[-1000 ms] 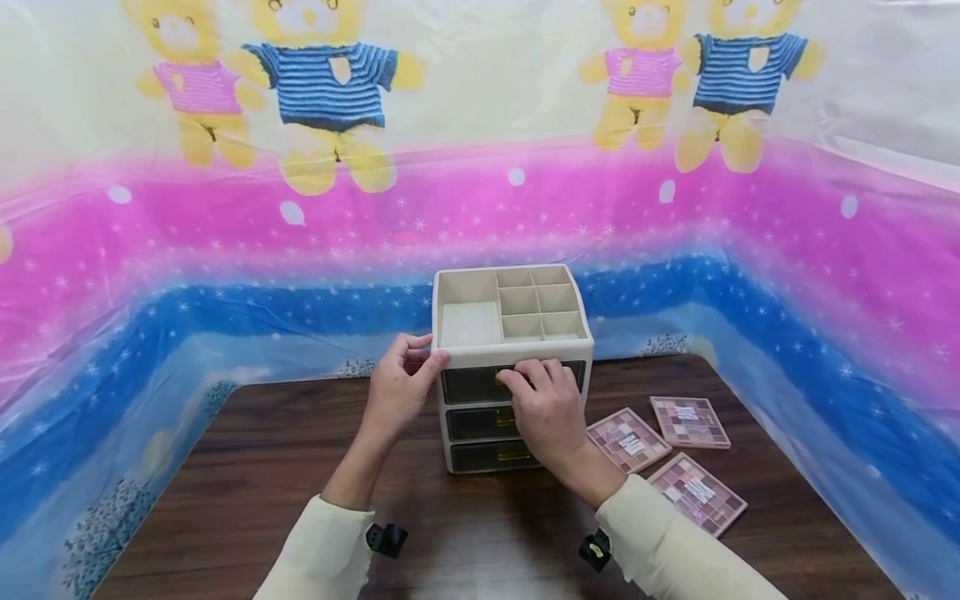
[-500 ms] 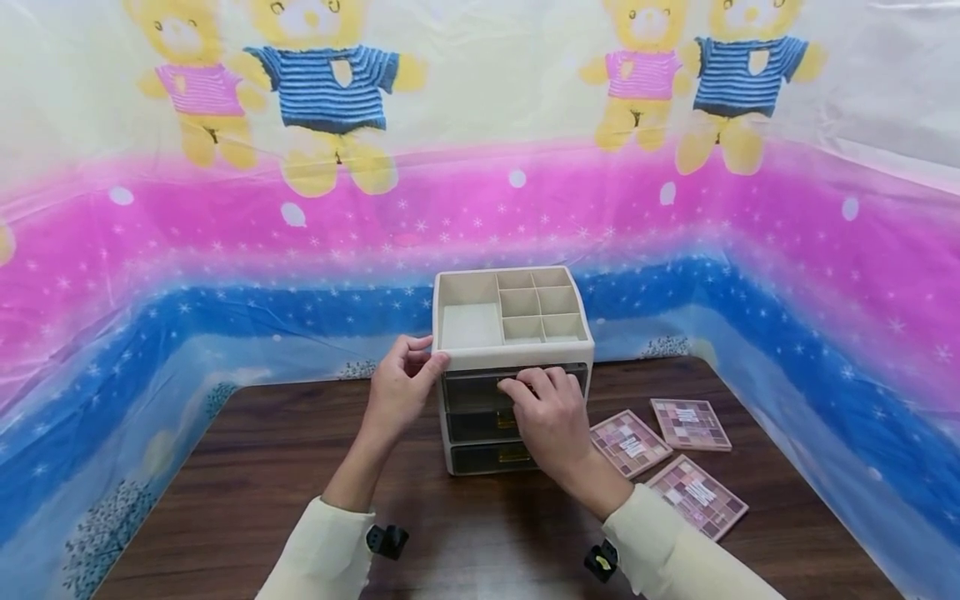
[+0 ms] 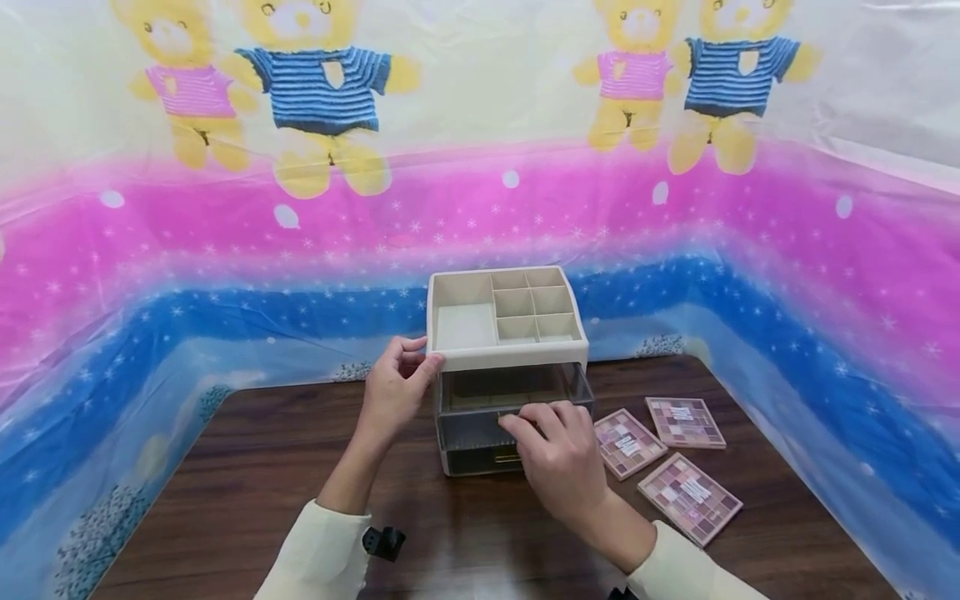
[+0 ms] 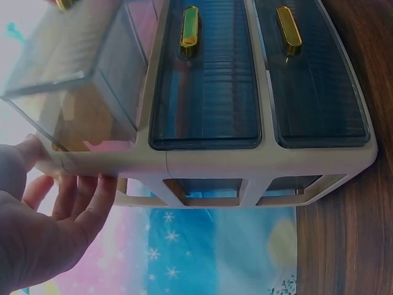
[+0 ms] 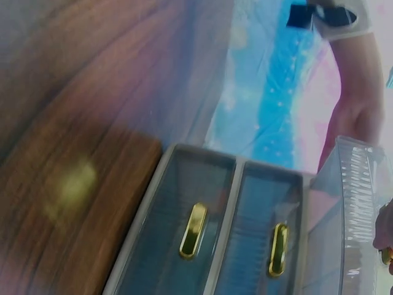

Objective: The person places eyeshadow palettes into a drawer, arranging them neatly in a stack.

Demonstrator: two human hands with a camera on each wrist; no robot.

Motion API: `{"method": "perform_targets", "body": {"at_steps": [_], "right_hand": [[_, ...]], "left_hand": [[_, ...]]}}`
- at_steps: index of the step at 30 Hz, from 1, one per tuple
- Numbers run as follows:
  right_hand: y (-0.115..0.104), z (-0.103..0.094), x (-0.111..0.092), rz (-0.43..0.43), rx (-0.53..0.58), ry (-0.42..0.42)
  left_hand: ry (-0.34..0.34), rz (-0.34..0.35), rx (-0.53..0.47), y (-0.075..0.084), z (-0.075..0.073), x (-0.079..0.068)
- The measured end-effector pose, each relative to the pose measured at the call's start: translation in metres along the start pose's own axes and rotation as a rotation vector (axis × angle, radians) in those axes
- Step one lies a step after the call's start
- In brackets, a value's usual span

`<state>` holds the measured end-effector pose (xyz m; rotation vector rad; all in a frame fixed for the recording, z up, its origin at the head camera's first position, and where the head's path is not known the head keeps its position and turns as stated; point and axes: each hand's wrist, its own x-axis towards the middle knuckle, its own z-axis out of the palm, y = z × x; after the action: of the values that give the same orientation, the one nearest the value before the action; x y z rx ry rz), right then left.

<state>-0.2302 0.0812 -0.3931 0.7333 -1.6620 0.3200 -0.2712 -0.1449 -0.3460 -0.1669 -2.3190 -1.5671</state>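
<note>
A cream desktop drawer organizer stands on the table, with dark see-through drawers and gold handles. My left hand holds its upper left front corner, thumb on the front and fingers along the side. The top drawer is pulled partway out, jutting over the ones below. At its front, my right hand pinches the gold handle, mostly covered by the fingers. In the left wrist view, the middle drawer and bottom drawer sit closed. The drawn-out drawer shows nothing inside.
Three makeup palettes with pinkish squares lie right of the organizer: one near its side, another farther back, a third closer to me. Open compartments top the organizer. A printed cloth hangs behind the wooden table.
The top drawer has slid out toward me, drawn by my right hand on its handle. My left hand keeps its hold on the organizer's corner.
</note>
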Motion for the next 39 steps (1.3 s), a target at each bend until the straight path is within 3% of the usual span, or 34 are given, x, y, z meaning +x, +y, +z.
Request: {"method": "perform_targets", "body": {"at_steps": [4, 16, 26, 33, 36, 39], "right_hand": [[-0.007, -0.009, 0.0, -0.016, -0.005, 0.048], [-0.022, -0.032, 0.004, -0.032, 0.013, 0.083], [-0.028, -0.038, 0.003, -0.058, 0.024, 0.092], [-0.015, -0.046, -0.002, -0.086, 0.181, 0.072], [0.001, -0.053, -0.009, -0.028, 0.236, 0.063], [0.022, -0.062, -0.021, 0.106, 0.229, 0.036]], "left_hand": [[-0.009, -0.007, -0.006, 0.0, 0.0, 0.0], [-0.012, 0.003, -0.003, -0.001, 0.001, 0.0], [0.001, 0.014, -0.032, 0.0, 0.0, 0.0], [0.007, 0.017, -0.025, 0.0, 0.0, 0.0], [0.009, 0.025, -0.021, 0.0, 0.0, 0.0], [0.01, 0.027, -0.019, 0.0, 0.0, 0.0]]}}
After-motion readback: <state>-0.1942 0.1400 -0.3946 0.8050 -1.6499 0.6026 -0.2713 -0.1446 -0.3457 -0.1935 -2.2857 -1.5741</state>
